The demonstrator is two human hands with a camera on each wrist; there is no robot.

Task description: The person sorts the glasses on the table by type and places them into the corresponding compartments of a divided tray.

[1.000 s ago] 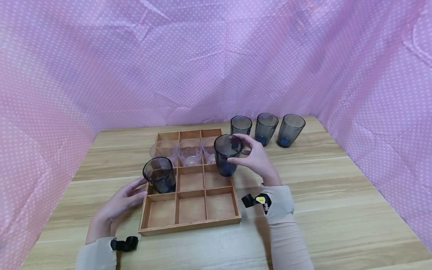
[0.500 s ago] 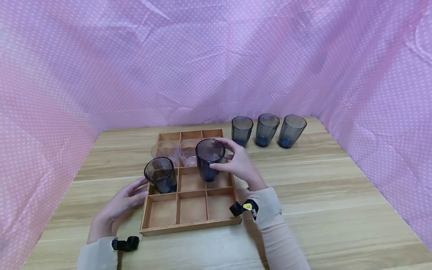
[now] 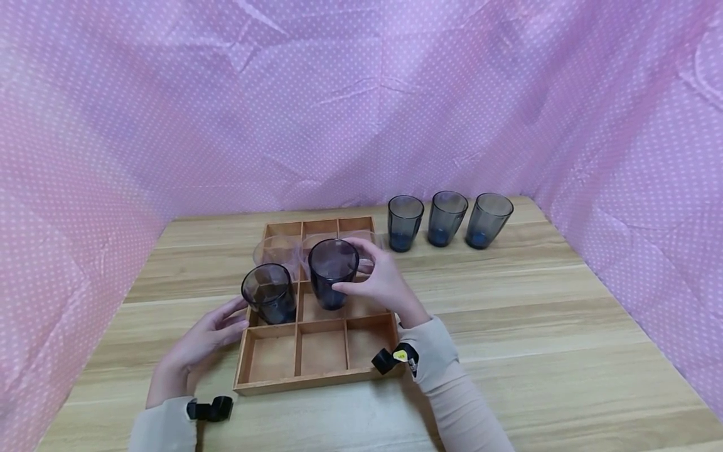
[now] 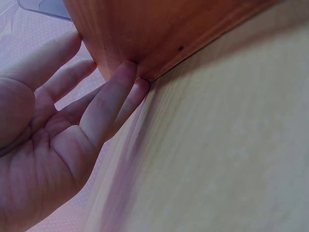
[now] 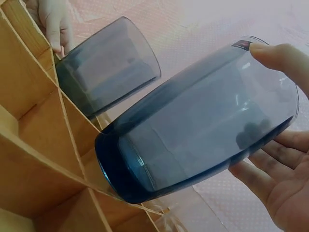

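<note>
My right hand (image 3: 380,281) grips a dark grey-blue drinking glass (image 3: 332,276) between thumb and fingers, near its rim. That glass hangs over the middle compartment of a wooden divided tray (image 3: 319,381); the right wrist view shows its thick blue base (image 5: 123,169) close above the dividers. A second dark glass (image 3: 268,295) stands in the middle-left compartment. Beside it, my left hand (image 3: 198,339) touches the tray's left side with its fingertips (image 4: 126,72), fingers loosely extended. Behind, clear glasses (image 3: 277,251) fill the row of compartments, partly hidden by the held glass.
Three more dark glasses (image 3: 405,223) stand in a row on the wooden table (image 3: 542,326), right of the tray's far end. The tray's front row of compartments holds nothing. A pink dotted cloth (image 3: 361,107) hangs behind and along both sides.
My right hand has carried the dark glass leftward and slightly toward me, from over the tray's right edge to over the middle compartment. My left hand stays at the tray's side.
</note>
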